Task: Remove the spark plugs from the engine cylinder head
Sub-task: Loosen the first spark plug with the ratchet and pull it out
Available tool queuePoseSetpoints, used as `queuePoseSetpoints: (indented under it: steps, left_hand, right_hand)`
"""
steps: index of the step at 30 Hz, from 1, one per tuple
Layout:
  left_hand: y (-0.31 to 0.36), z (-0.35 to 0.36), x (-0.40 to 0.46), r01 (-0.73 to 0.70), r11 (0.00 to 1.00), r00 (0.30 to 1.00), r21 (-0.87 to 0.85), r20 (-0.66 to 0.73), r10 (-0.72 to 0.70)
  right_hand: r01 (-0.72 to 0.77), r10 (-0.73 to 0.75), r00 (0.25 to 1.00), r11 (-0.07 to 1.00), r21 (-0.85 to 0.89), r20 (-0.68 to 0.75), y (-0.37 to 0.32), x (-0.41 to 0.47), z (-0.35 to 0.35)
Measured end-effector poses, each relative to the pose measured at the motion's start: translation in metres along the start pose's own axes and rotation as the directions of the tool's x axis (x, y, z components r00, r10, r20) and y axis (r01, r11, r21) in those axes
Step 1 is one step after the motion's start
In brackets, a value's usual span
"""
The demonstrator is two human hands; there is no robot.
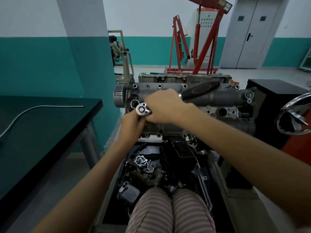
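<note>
A grey engine cylinder head [223, 96] lies across a stand in front of me. A ratchet wrench stands over its left part: the chrome head [142, 109] points at me and the black handle [200, 90] runs up to the right. My right hand [164, 107] grips the wrench shaft just behind the chrome head. My left hand [133, 122] sits below the ratchet head, fingers curled around what hangs under it; that part is hidden. An open round hole [135, 103] shows at the head's left end. No spark plug is visible.
A dark table [42, 125] with a white cable stands at my left. Below the engine, a black tray [168, 167] holds loose gaskets, chains and parts. A chrome emblem [296, 115] and black box are at the right. Red engine cranes [198, 39] stand behind.
</note>
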State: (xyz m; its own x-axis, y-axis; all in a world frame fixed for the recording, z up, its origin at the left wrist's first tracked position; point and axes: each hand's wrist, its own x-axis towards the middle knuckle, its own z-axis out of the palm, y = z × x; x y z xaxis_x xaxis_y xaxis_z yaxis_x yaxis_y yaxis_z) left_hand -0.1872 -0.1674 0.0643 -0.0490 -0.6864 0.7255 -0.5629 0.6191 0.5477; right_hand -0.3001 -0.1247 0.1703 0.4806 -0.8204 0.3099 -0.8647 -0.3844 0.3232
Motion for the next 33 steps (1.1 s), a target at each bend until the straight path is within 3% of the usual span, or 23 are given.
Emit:
queuePoseSetpoints:
  steps: [2,3,5,6,7,8,9,10,11,12,14,16,18,20,22,23,24,25,26,27,28,30,33]
  left_hand:
    - [-0.003,0.001,-0.003,0.06,0.997,0.998,-0.057,0.011,-0.06]
    - [-0.001,0.005,-0.004,0.145,0.978,0.989,-0.147,0.038,-0.141]
    - [0.003,0.015,-0.007,0.386,0.843,0.916,-0.373,0.051,-0.397]
    - [0.006,0.02,-0.007,0.467,0.762,0.863,-0.449,0.042,-0.503]
    - [0.009,0.022,-0.007,0.472,0.755,0.859,-0.456,0.043,-0.511]
    - [0.011,0.023,-0.009,0.442,0.782,0.879,-0.44,0.036,-0.476]
    - [0.011,0.021,-0.01,0.393,0.823,0.905,-0.41,0.016,-0.424]
    - [0.008,0.016,-0.009,0.319,0.887,0.939,-0.334,-0.012,-0.343]
    - [0.005,0.01,-0.009,0.212,0.955,0.975,-0.209,-0.023,-0.221]
    - [0.003,0.007,-0.007,0.104,0.991,0.994,-0.086,-0.008,-0.105]
    - [0.001,0.001,-0.003,-0.009,1.0,1.0,0.007,0.01,0.009]
    - [0.002,0.002,-0.004,-0.007,1.0,0.999,-0.012,-0.04,0.006]
    - [0.007,0.004,-0.009,0.079,0.994,0.992,-0.075,-0.09,-0.086]
    - [0.014,0.012,-0.016,0.179,0.957,0.972,-0.228,-0.106,-0.207]
    - [0.021,0.019,-0.018,0.28,0.83,0.934,-0.482,-0.062,-0.352]
    - [0.021,0.02,-0.017,0.316,0.804,0.921,-0.504,-0.038,-0.387]
    - [0.019,0.018,-0.016,0.311,0.831,0.932,-0.461,-0.023,-0.362]
    - [0.015,0.014,-0.015,0.263,0.89,0.957,-0.373,-0.012,-0.289]
    - [0.012,0.01,-0.013,0.192,0.943,0.98,-0.27,-0.006,-0.201]
    - [0.007,0.006,-0.009,0.106,0.985,0.994,-0.137,-0.016,-0.109]
    - [0.005,0.002,-0.005,0.033,0.999,0.999,-0.038,-0.005,-0.033]
    - [0.002,-0.002,0.0,-0.071,0.996,0.997,0.061,0.019,0.07]
    - [0.006,0.0,-0.004,-0.029,0.998,0.999,0.051,-0.035,0.031]
  right_hand:
    - [-0.17,0.157,0.985,0.939,0.299,0.064,-0.011,-0.008,0.009]
    - [-0.285,0.217,0.958,0.784,0.551,0.187,-0.016,-0.012,0.015]
    - [-0.448,0.077,0.893,0.048,0.893,0.443,-0.034,-0.018,0.014]
    - [-0.465,-0.059,0.881,-0.286,0.838,0.469,-0.041,-0.02,0.013]
    - [-0.469,-0.137,0.88,-0.39,0.792,0.454,-0.043,-0.02,0.014]
    - [-0.456,-0.138,0.89,-0.262,0.851,0.435,-0.04,-0.019,0.016]
    - [-0.39,-0.086,0.912,0.113,0.914,0.4,-0.031,-0.016,0.017]
    - [-0.264,-0.035,0.939,0.565,0.782,0.342,-0.02,-0.014,0.013]
    - [-0.153,0.002,0.954,0.861,0.484,0.298,-0.008,-0.01,0.006]
    - [-0.091,0.041,0.971,0.974,0.207,0.234,0.002,-0.007,-0.002]
    - [-0.021,0.028,0.997,0.996,-0.084,0.072,0.005,-0.005,-0.011]
    - [0.018,-0.022,0.999,0.994,-0.104,-0.041,-0.003,-0.003,-0.005]
    - [-0.018,0.017,0.994,1.0,-0.01,-0.106,-0.013,-0.007,0.004]
    - [-0.182,0.146,0.981,0.92,0.348,0.126,-0.017,-0.011,0.008]
    - [-0.423,-0.004,0.879,0.456,0.783,0.477,-0.02,-0.014,0.005]
    - [-0.501,-0.126,0.837,0.216,0.838,0.533,-0.022,-0.016,0.005]
    - [-0.502,-0.169,0.835,0.155,0.851,0.523,-0.021,-0.016,0.007]
    - [-0.413,-0.123,0.877,0.301,0.859,0.464,-0.018,-0.014,0.01]
    - [-0.272,-0.051,0.926,0.594,0.757,0.373,-0.012,-0.012,0.011]
    - [-0.132,-0.014,0.965,0.839,0.527,0.263,-0.005,-0.008,0.009]
    - [-0.06,0.016,0.987,0.961,0.271,0.161,0.002,-0.006,0.006]
    - [-0.027,0.026,0.999,0.998,-0.065,-0.019,0.008,-0.003,0.0]
    - [-0.053,0.049,0.992,0.998,-0.027,-0.118,-0.004,-0.006,0.01]
